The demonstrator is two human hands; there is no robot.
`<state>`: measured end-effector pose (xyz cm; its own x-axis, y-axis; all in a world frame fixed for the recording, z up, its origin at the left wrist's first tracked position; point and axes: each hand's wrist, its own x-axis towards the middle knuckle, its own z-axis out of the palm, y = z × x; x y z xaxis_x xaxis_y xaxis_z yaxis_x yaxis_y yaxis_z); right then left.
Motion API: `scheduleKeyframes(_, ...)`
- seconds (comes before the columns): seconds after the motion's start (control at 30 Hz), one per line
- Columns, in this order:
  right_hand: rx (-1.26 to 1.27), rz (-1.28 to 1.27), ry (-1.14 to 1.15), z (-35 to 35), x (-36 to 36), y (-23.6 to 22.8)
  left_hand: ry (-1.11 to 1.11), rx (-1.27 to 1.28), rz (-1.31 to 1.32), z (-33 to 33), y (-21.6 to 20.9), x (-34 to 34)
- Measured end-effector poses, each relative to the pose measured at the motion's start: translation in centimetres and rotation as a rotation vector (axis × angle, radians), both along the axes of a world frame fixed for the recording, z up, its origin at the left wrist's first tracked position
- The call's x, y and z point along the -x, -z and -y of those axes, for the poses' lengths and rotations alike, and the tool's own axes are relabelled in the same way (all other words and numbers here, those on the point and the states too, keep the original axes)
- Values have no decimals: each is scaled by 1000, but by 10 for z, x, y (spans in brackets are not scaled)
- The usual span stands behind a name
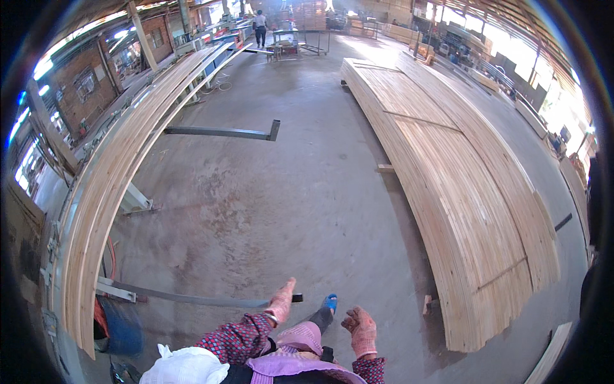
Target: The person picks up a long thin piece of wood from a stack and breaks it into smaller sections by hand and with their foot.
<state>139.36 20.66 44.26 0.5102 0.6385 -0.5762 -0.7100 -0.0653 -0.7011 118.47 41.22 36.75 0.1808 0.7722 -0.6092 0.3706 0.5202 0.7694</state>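
My left hand, in a pale pink work glove, reaches forward at the lower middle with its fingers stretched out and nothing in it. Just behind it runs a dark metal bar, whose black end shows past the fingers; I cannot tell if they touch. My right hand, gloved alike, hangs to the right with loosely bent fingers apart, holding nothing. Farther right lies a long, low stack of light wooden boards. On the left, long wooden strips rest along a machine bed.
A second metal arm with an upright end juts over the floor farther ahead. A blue drum stands under the strips. Short wood bearers poke out beneath the stack. Far ahead a person stands near work tables.
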Motion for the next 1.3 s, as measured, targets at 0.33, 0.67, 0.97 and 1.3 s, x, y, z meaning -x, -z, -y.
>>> scheduleKeyframes(0.33, -7, 188, -320, -138, -193, -32, -77, 8, -343, 6, -120, -77)
scheduleKeyframes(0.67, 170, 159, -491, -271, -316, -1, -4, 252, -604, -11, 6, -53)
scheduleKeyframes(0.97, 90, 173, -849, -500, -411, 44, -75, 236, -555, -225, -18, -196)
scheduleKeyframes(1.3, 44, 374, -1081, -840, -481, 24, -212, 196, -469, -498, -42, -308)
